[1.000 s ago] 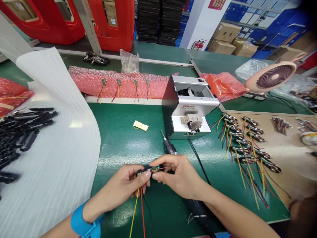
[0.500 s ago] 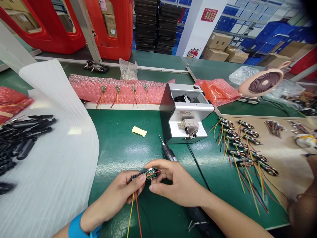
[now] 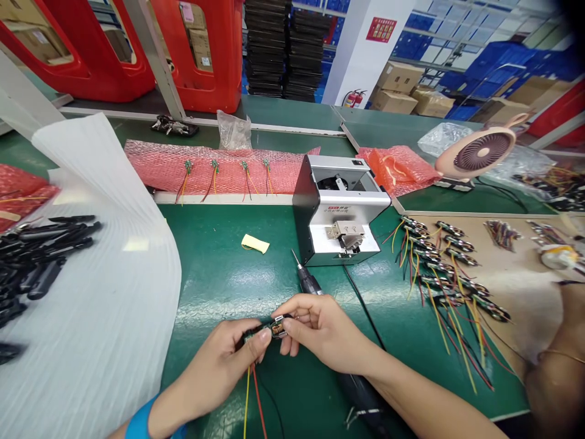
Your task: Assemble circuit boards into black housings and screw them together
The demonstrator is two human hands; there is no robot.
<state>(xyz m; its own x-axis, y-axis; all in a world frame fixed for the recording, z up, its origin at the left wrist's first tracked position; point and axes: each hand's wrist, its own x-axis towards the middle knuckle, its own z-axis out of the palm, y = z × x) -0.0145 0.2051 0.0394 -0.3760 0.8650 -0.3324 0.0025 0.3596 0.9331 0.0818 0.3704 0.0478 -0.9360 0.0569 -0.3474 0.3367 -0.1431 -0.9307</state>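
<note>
Between both hands is a small circuit board assembly (image 3: 277, 329) with a copper coil, seated in or on a black part. My left hand (image 3: 237, 350) grips its left end between thumb and fingers. Yellow and red wires (image 3: 253, 396) hang down from beneath that hand, along with a dark one. My right hand (image 3: 320, 329) pinches the right end, thumb on the near side and fingertips around the tip. Just beyond the right hand lies an electric screwdriver (image 3: 308, 280), its bit pointing away toward a silver screw-feeder machine (image 3: 342, 210).
Wired circuit boards (image 3: 441, 268) lie in rows at right, near another person's arm (image 3: 560, 341). Black casings (image 3: 36, 256) are heaped on white foam sheet (image 3: 132, 317) at left. Small wired boards (image 3: 214, 167) rest on pink bubble wrap (image 3: 159, 161). A yellow piece (image 3: 255, 244) and a fan (image 3: 479, 152) stand beyond.
My right thumb has closed in onto the right end of the assembly, where it was apart before. The dark red wire at that end is now mostly covered by the fingers.
</note>
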